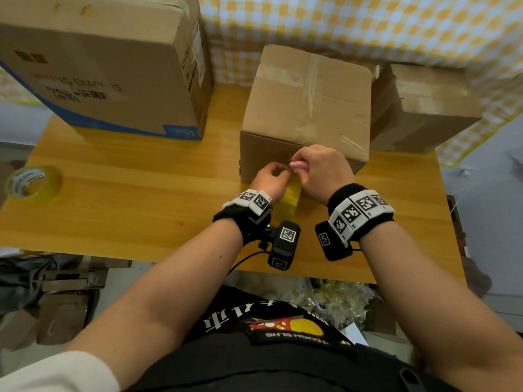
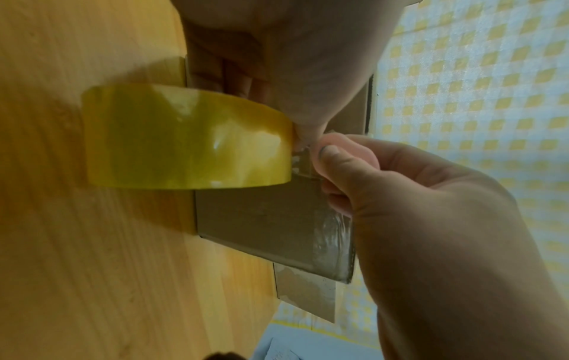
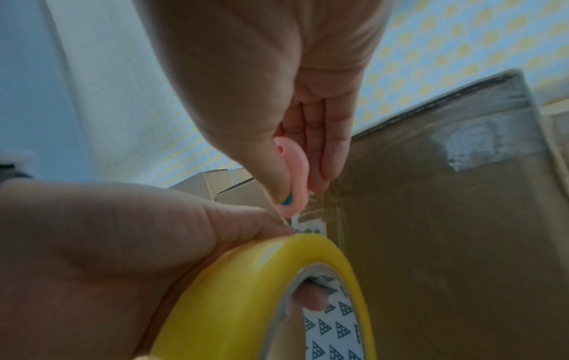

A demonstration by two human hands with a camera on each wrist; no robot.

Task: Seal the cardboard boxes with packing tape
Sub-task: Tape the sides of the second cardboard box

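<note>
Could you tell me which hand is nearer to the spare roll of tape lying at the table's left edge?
Left. The left hand is far right of the spare roll, gripping another roll at the box; the right hand, with its pink cutter, is farther right.

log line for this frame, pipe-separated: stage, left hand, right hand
stage: cutting tape at middle box front | left hand: holds yellow tape roll | right hand: pinches pink cutter at tape
</note>
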